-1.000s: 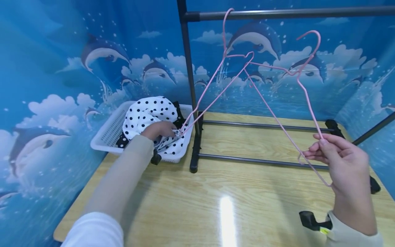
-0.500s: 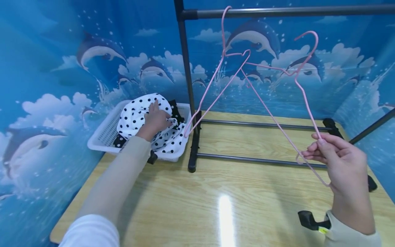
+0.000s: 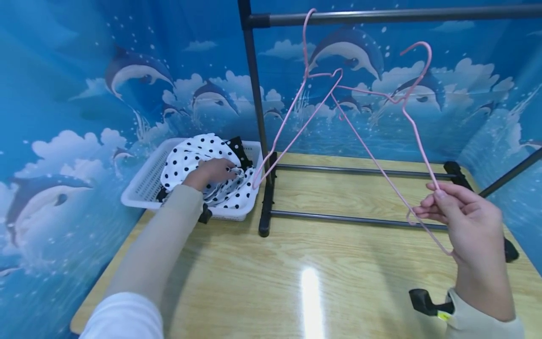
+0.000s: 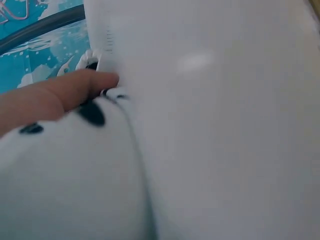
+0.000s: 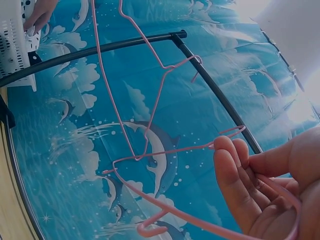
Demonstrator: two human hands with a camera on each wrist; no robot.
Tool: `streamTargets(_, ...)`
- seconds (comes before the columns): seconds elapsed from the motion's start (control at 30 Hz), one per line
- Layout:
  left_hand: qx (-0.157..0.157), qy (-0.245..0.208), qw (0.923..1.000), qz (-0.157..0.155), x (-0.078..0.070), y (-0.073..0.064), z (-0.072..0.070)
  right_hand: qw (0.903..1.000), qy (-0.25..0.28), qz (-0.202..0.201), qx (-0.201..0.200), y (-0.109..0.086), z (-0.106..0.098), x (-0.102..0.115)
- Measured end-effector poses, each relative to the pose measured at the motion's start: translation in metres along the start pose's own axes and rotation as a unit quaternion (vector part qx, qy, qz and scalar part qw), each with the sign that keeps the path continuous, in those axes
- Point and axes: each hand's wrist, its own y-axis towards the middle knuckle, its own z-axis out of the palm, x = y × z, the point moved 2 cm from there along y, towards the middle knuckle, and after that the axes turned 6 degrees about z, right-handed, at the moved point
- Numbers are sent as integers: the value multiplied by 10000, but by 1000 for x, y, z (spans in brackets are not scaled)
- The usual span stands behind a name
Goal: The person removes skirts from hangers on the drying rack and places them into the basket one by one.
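My left hand point(image 3: 217, 169) reaches into the white basket and pinches a fold of a white cloth with black polka dots point(image 3: 192, 149). A finger point(image 4: 75, 90) lies over the cloth's fold in the left wrist view; the other fingers are hidden. With thumb and fingers my right hand point(image 3: 470, 219) holds a pink wire hanger point(image 3: 417, 129) by one side arm, its hook pointing up. A second pink hanger point(image 3: 292, 110) hangs by its hook from the rack's top rail, bare of cloth. The two hangers overlap where their shoulders meet in the head view.
The white basket point(image 3: 139, 188) stands left of the black metal rack point(image 3: 256, 94) on a wooden table point(image 3: 254, 282). A black cloth with white dots point(image 3: 239, 149) also lies in the basket. Rack bars point(image 3: 338, 216) run low across the table. A dolphin-print curtain point(image 3: 63, 94) surrounds the back and sides.
My left hand drew back from the hanging hanger's corner, spread over the white polka-dot cloth, then came down and took a fold of it. The right hand has kept hold of its hanger.
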Motion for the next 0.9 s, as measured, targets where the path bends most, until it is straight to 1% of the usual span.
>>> streamTargets(0.1, 406, -20, 9991, 83, -1, 1, 5, 10000, -51, -26, 29, 0, 1, 1)
streamTargets(0.17, 669, -197, 9975, 133, -1, 1, 8, 9999, -13, -66, 74, 0, 2, 1)
streamTargets(0.23, 902, -393, 9951, 118, 0, 0, 12, 9999, 27, -103, 97, 0, 2, 1)
streamTargets(0.33, 1152, -593, 9916, 33, 2, 0, 18, 9999, 71, -122, 87, -1, 2, 2)
streamTargets(0.43, 1309, -551, 9898, -116, 3, 3, 24, 9999, 24, -108, 16, -2, 1, 3)
streamTargets(0.5, 1379, -416, 9894, -172, 2, 5, 28, 9999, -74, -112, -13, -3, 1, 4)
streamTargets(0.6, 1401, -249, 9895, -248, 1, 8, 32, 9998, -194, -105, -12, -3, 3, 5)
streamTargets(0.73, 1367, -153, 9903, -173, -2, 8, 38, 9997, -234, -79, -30, -4, 4, 6)
streamTargets(0.8, 1288, -91, 9915, -153, -4, 7, 41, 9999, -123, -74, -54, -5, 4, 7)
streamTargets(0.9, 962, 135, 9953, -51, -6, 5, 41, 9999, 125, -7, -116, -6, 5, 7)
